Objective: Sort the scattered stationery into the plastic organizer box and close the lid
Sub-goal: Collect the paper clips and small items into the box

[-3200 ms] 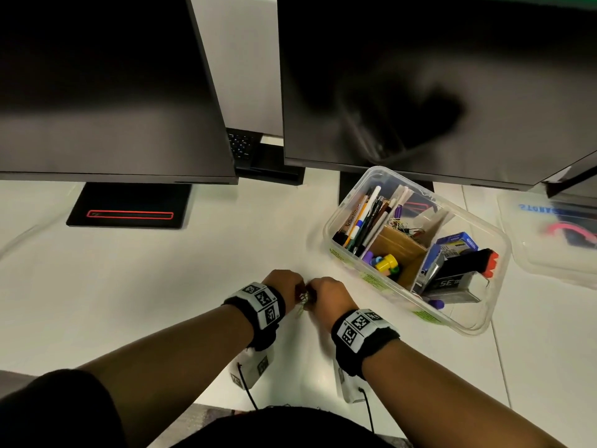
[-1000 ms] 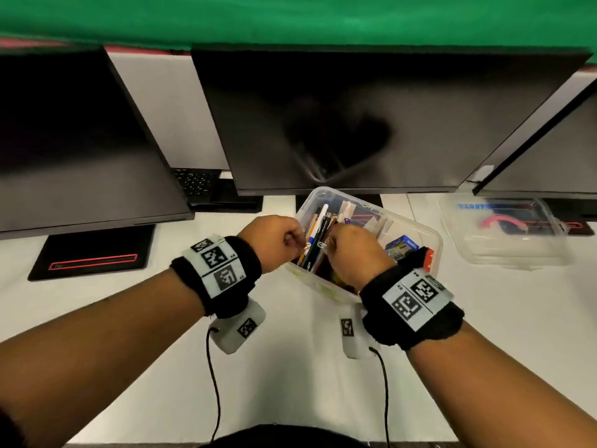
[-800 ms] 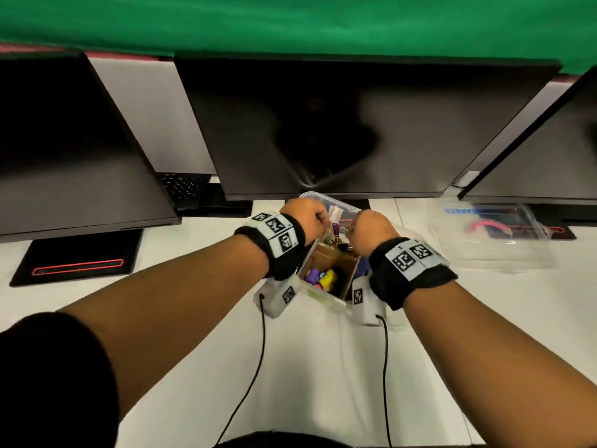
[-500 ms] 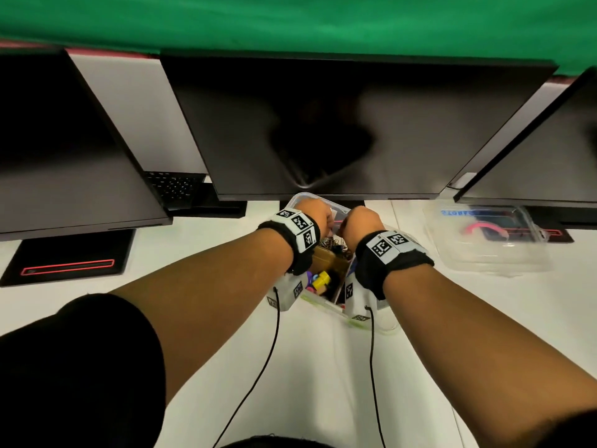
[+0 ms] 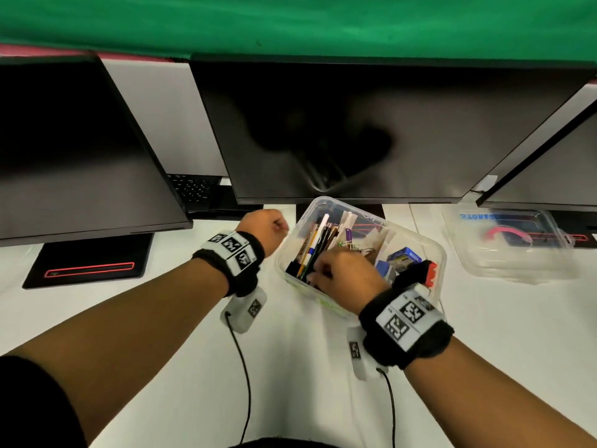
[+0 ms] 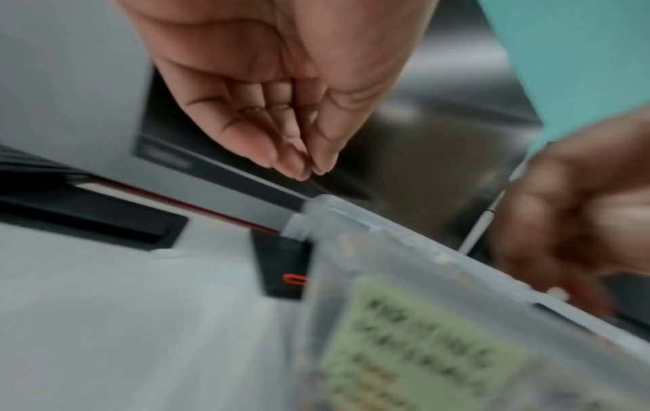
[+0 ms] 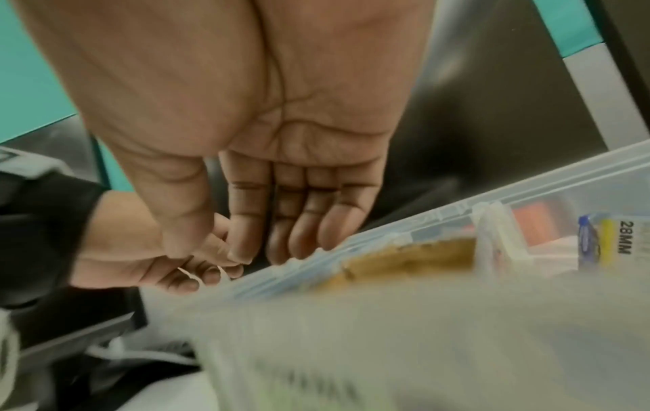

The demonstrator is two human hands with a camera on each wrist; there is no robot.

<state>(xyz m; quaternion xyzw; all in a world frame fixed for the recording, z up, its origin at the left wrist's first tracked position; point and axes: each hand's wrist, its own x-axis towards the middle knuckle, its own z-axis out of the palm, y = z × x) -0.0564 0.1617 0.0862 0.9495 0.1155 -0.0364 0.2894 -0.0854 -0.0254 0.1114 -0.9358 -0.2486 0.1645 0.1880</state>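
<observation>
The clear plastic organizer box [image 5: 326, 303] stands open on the white desk, holding pens [image 5: 315, 240], paper clips [image 5: 350, 245], a blue carton [image 5: 403, 258] and a black stapler with an orange end [image 5: 420, 273]. My right hand [image 5: 339, 273] hovers over the box's near end, its fingers [image 7: 281, 222] almost straight above the rim [image 7: 527, 194] with nothing in them. My left hand [image 5: 265, 226] is just left of the box, fingertips bunched against the thumb [image 6: 299, 155]. Whether they pinch something small is unclear. The lid [image 5: 507, 244] lies to the right.
Three dark monitors [image 5: 355, 130] overhang the desk's back edge close behind the box. A black stand base with a red line [image 5: 90, 266] sits at the left and a keyboard [image 5: 193, 189] behind it. Wrist-camera cables [image 5: 242, 367] trail over the bare white desk in front.
Both hands were together over the box's middle. The left hand has since pulled out to the left of the box and the right hand has drawn back to the box's near end.
</observation>
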